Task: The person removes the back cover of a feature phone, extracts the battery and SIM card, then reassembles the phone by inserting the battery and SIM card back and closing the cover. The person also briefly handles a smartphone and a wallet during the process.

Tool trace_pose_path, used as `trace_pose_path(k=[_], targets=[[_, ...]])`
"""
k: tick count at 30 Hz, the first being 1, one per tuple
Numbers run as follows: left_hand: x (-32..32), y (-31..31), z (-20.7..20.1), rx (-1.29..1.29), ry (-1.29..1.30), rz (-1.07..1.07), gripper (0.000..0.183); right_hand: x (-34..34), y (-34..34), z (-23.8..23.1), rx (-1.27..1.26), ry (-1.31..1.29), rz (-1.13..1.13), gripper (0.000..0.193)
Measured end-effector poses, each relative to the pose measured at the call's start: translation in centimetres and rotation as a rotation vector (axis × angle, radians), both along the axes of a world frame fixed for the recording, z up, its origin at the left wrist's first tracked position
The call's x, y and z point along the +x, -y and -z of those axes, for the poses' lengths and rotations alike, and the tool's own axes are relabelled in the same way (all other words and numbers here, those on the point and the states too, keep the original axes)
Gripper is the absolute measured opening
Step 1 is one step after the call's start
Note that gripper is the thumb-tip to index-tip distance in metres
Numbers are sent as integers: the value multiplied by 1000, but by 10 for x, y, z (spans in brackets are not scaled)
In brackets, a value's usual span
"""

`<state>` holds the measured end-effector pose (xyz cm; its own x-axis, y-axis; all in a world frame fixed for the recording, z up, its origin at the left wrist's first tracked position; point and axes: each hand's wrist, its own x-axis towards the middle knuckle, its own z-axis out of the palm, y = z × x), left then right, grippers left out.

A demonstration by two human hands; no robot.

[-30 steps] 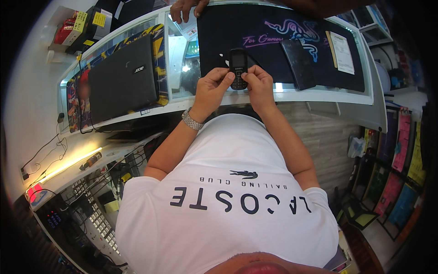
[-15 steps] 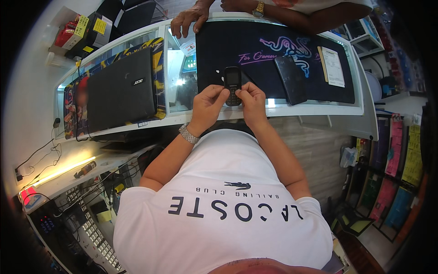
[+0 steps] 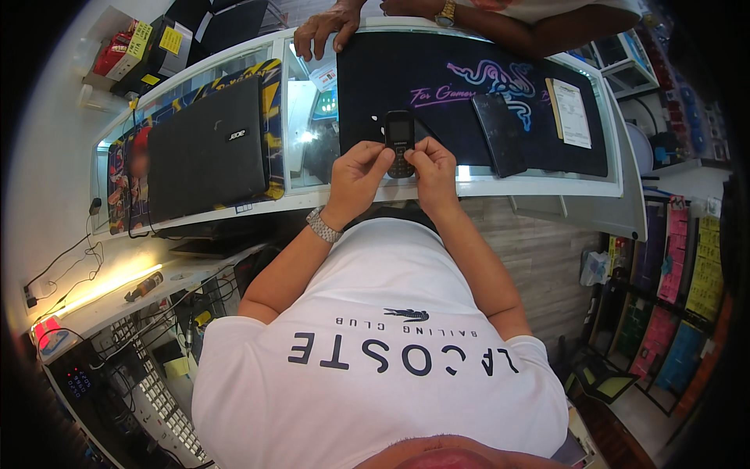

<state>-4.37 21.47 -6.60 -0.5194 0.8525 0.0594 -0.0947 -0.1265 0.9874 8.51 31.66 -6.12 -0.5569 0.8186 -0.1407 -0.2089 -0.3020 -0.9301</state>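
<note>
A small black keypad phone (image 3: 400, 129) is held upright between my two hands, above the near edge of the dark mat (image 3: 375, 70). My left hand (image 3: 361, 173) grips its left side, the thumb beside the keys. From the other side my right hand (image 3: 432, 173) is closed on it, the thumb resting at the keypad. Its screen looks dark. Small white bits (image 3: 377, 129) lie on the mat just left of the phone, and a thin dark stick-like thing shows behind its right side.
On the glass counter (image 3: 312, 187) a closed black laptop (image 3: 207, 148) lies at left. A dark tablet-like slab (image 3: 498, 134) and a clipboard with paper (image 3: 570, 113) lie at right. Across the counter, another person's hand (image 3: 326, 31) rests on the far edge, beside that person's forearm (image 3: 500, 33).
Almost nothing differs. The phone and both my hands stay in the same hold, and the view has shifted very slightly.
</note>
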Motion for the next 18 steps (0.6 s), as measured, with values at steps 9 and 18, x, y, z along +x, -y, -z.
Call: trace_pose_path(k=[9,18], targets=[[0,-1,0,20,10,3,19,-1,-2,5,-11,-6,1,12],[0,-2,2,24,-3,-8,18,-1,0,-2,7,25,3,13]])
